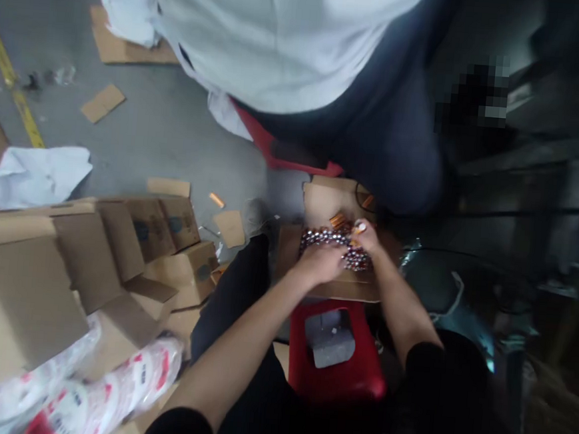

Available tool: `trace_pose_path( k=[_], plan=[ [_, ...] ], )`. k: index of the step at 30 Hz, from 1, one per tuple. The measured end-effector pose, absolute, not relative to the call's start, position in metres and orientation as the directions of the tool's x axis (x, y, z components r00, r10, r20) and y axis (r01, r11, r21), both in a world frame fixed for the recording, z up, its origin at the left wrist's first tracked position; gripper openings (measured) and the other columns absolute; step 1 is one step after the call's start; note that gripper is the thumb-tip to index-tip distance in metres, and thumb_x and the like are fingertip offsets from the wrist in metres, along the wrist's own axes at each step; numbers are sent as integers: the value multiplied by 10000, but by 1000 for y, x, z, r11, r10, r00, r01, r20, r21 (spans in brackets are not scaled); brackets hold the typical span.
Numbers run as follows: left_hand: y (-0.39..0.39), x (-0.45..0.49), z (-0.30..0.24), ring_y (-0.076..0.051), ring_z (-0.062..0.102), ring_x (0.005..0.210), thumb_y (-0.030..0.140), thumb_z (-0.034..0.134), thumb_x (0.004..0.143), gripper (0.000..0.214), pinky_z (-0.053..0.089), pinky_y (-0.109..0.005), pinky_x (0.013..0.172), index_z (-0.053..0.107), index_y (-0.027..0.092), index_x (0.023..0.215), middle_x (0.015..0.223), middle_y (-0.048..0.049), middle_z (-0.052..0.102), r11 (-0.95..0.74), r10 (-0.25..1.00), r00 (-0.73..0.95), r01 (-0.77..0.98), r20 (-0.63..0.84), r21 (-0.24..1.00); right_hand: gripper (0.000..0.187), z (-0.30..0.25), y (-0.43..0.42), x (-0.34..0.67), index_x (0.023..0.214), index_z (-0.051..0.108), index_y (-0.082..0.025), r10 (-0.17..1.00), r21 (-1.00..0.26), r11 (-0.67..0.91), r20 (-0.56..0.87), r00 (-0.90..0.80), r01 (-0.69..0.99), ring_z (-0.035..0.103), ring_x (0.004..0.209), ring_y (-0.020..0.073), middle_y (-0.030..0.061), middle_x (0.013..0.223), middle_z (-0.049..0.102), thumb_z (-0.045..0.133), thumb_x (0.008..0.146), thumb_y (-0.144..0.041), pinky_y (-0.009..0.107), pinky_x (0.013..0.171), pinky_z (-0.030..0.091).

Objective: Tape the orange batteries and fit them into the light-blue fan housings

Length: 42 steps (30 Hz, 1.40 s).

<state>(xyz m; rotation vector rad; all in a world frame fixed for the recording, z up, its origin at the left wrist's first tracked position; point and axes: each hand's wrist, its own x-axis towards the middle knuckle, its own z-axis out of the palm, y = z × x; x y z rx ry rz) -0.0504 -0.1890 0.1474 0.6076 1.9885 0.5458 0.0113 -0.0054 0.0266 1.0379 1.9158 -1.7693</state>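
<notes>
An open cardboard box (358,291) stands before me, packed with rows of small cylinders (321,235) with shiny round ends; they look like batteries. My left hand (323,261) lies over these rows, fingers stretched and touching the tops. At the box's right side my right hand (368,236) is closed on an orange cylinder (359,227) with a pale round end, like a battery. Just behind the hands, a few orange cylinders (338,220) lie on their sides. Blur hides the finer detail of the fingertips.
A red stool (303,358) stands between my legs, below the box. Another person (282,49) in a light top sits opposite, close to the box. Open cartons (23,283) and plastic-wrapped rolls (120,384) crowd the left. Cardboard scraps (102,103) litter the floor.
</notes>
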Motion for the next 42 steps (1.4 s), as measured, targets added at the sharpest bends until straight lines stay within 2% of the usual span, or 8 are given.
trace_pose_path(
  k=[5, 10, 17, 22, 26, 30, 38, 42],
  plan=[
    [-187, -65, 189, -364, 626, 1291, 400, 461, 992, 378, 440, -522, 1153, 683, 155, 1175, 1291, -200, 715, 776, 518, -632, 64, -576, 628, 399, 180, -61, 123, 1017, 500, -217, 307, -815, -261, -579, -756, 518, 554, 521, 104, -75, 748, 552, 791, 833, -419, 241, 460, 527],
    [-144, 65, 252, -360, 724, 1110, 823, 523, 834, 677, 552, -506, 1036, 698, 181, 961, 1016, -140, 788, 573, 699, -523, 2, -487, 820, 522, 348, -61, 268, 1007, 518, -227, 353, -947, -305, -206, -913, 96, 642, 683, 149, 12, 931, 625, 857, 677, -448, 300, 576, 584],
    [-133, 277, 357, -273, 740, 1098, 781, 524, 929, 693, 589, -417, 990, 691, 178, 1228, 1162, -150, 768, 157, 948, -286, 34, -141, 987, 289, 573, 60, 439, 985, 610, -200, 327, -689, 714, 485, -811, -124, 563, 1155, 244, 74, 1167, 557, 763, 748, -139, 445, 1053, 490],
    [-77, 365, 437, -226, 714, 1091, 385, 561, 1045, 269, 574, -372, 1003, 719, 220, 1187, 1170, -84, 764, -332, 943, 218, 559, 252, 760, 407, 584, 132, 436, 1218, 652, -157, 301, -290, 922, 118, -946, 257, 602, 1102, 211, 129, 1315, 572, 699, 824, -64, 354, 975, 511],
    [-38, 413, 445, -226, 701, 944, 270, 510, 1049, 213, 587, -374, 905, 708, 197, 1021, 969, -73, 747, -432, 872, 256, 803, 418, 410, 498, 578, 153, 436, 1212, 718, -178, 188, -193, 960, -85, -978, 202, 638, 1011, 185, 54, 1206, 699, 760, 745, -8, 294, 892, 510],
    [-16, 442, 432, -242, 683, 994, 262, 510, 1053, 186, 570, -383, 920, 672, 180, 1094, 1019, -101, 714, -315, 894, 153, 883, 421, 347, 559, 598, 164, 484, 1364, 674, -222, 144, -171, 974, -40, -989, 149, 638, 1124, 234, 80, 1406, 647, 732, 828, -73, 302, 881, 510],
    [19, 467, 458, -272, 649, 964, 160, 546, 984, 156, 560, -411, 877, 662, 169, 1087, 999, -115, 685, -268, 898, 219, 960, 381, 81, 236, 589, 132, 634, 1138, 770, -177, 247, -43, 963, -248, -937, 265, 725, 872, 265, 114, 1022, 766, 667, 932, -225, 350, 745, 528],
    [65, 449, 483, -271, 591, 1246, -6, 512, 863, 469, 502, -443, 1085, 658, 178, 1269, 1316, -125, 677, -452, 867, 431, 892, 249, 30, 275, 533, 105, 659, 1180, 747, -129, 389, -35, 920, -15, -921, 389, 699, 1033, 306, 180, 1172, 719, 622, 1001, -296, 404, 835, 553]
  ],
)
